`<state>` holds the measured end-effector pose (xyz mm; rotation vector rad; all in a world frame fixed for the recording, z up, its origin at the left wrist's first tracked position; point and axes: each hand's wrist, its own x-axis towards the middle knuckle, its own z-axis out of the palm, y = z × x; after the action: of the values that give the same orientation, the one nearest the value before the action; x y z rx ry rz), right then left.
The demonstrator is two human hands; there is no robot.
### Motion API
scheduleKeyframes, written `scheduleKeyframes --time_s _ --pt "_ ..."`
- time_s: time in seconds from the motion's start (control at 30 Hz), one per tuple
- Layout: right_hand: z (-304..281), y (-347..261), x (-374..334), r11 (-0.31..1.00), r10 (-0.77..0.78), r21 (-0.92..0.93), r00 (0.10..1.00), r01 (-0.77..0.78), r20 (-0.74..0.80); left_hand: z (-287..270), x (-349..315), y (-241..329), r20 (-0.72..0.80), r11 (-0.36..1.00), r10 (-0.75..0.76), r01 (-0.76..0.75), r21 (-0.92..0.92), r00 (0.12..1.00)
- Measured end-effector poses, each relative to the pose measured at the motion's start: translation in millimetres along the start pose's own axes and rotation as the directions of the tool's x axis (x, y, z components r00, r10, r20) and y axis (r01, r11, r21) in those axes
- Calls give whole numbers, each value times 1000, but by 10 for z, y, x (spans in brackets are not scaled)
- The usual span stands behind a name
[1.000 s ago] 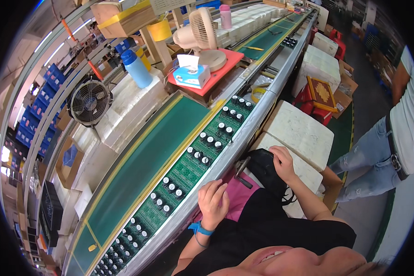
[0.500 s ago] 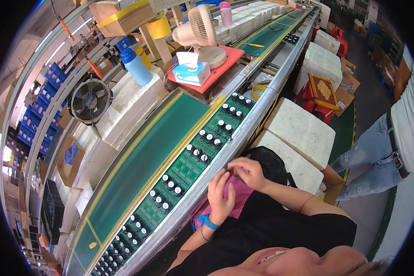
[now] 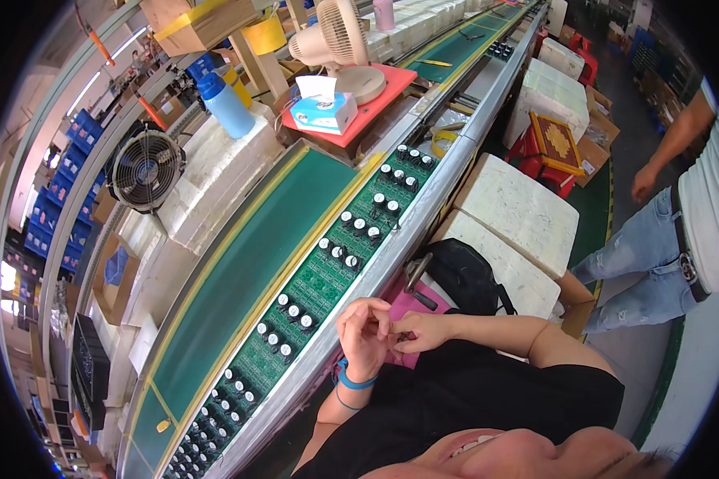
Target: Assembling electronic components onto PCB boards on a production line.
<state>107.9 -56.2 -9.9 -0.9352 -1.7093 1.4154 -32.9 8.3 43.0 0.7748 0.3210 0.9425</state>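
Observation:
In front of my body, my left hand [image 3: 363,339] is raised with its fingers curled in, a blue band round its wrist. My right hand [image 3: 420,331] meets it from the right, fingers pinched together beside the left fingertips. Anything between the fingers is too small to make out. Just beyond the hands lies something pink [image 3: 411,307], with a metal tool with a dark handle [image 3: 416,275] over it. Along the line's near side runs a strip of green circuit boards [image 3: 315,279], bearing rows of dark, wired round parts with white tops [image 3: 293,310].
A metal rail [image 3: 359,307] separates me from the boards; a green conveyor belt [image 3: 256,239] runs behind them. A black bag [image 3: 463,275] and white foam blocks [image 3: 515,211] sit to the right. A tissue box [image 3: 325,112] and fan [image 3: 335,40] stand beyond. Another person [image 3: 655,239] stands at right.
Both hands have drawn back from the rail toward my body, and the right has come down to meet the left. The metal tool now shows. The other person's arm has swung into view.

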Motion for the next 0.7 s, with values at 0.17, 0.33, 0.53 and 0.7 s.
scheduleKeyframes --time_s 0.17,0.33,0.53,0.7 --pt "-26 -75 97 996 49 76 994 -56 98 50 92 141 -12 998 -50 50 46 999" --pt "38 -252 205 973 91 190 976 -129 197 -88 -53 87 166 621 554 -537 571 816" --pt "1 -109 326 983 -76 180 977 39 201 -339 -79 80 531 28 734 -800 599 424" --pt "44 90 713 890 -299 453 825 59 480 -445 -415 285 593 -215 745 -731 648 306"
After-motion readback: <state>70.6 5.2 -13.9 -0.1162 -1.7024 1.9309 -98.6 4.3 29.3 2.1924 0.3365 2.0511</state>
